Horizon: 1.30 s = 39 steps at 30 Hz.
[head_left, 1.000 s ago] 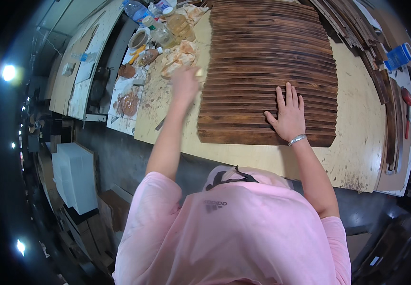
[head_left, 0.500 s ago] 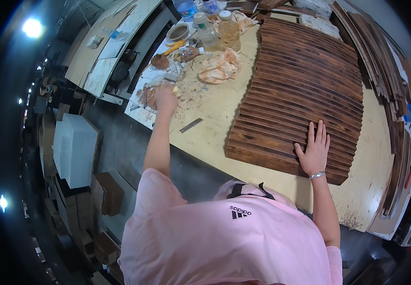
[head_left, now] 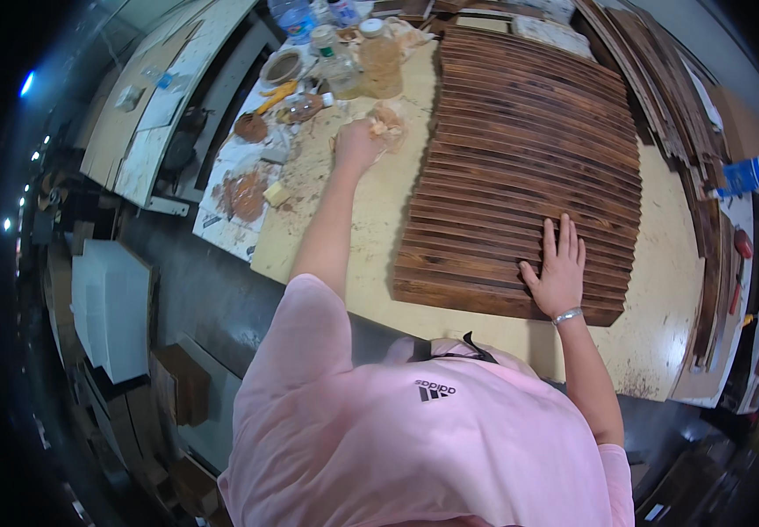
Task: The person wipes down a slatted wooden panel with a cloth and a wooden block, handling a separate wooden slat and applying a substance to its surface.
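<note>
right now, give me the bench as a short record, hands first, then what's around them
left hand: at a crumpled stained cloth, grip unclear; hand, cloth
right hand: flat, fingers spread, on the ribbed dark wood panel; hand, panel
right wrist: silver bracelet
left of panel: small yellow block beside brown paste
beyond cloth: white-lidded jar
right side: long dark wood strips
</note>
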Tool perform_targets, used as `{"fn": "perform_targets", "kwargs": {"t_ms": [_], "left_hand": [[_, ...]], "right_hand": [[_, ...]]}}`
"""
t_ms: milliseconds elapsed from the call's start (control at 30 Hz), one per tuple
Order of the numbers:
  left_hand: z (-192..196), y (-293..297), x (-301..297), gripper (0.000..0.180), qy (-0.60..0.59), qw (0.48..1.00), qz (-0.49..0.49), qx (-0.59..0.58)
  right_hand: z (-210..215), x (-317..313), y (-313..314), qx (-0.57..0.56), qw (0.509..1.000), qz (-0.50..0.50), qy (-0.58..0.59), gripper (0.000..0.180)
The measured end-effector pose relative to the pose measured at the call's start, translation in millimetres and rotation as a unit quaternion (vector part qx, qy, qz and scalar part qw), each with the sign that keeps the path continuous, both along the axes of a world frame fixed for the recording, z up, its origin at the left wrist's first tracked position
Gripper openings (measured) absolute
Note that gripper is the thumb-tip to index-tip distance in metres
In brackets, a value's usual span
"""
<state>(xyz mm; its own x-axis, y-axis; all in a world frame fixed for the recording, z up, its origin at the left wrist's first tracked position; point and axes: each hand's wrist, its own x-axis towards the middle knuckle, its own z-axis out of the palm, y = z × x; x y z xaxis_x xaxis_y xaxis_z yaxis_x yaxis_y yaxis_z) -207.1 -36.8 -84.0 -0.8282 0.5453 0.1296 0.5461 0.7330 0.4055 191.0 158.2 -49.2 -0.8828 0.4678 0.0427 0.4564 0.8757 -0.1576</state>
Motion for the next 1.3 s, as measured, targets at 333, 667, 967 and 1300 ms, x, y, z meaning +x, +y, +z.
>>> {"fn": "perform_targets", "kwargs": {"t_ms": [333,667,967,1300], "left_hand": [[31.5,94.0,246.6,0.039,0.057,0.864,-0.472,0.165],[82.8,-61.5,133.0,0.036,-0.329,0.888,-0.116,0.299],[18.0,66.0,244.8,0.048,0.091,0.903,-0.416,0.062],[14.5,34.0,210.0,0.032,0.038,0.928,-0.336,0.157]], "right_hand": [[-8.9,8.0,5.3,0.018,0.998,0.015,-0.050,0.088],[-5.8,7.8,1.7,0.009,1.000,-0.021,0.004,0.087],[-7.8,5.7,1.7,0.027,1.000,-0.001,-0.009,0.086],[-7.8,5.3,-0.9,0.010,1.000,-0.005,0.017,0.086]]}}
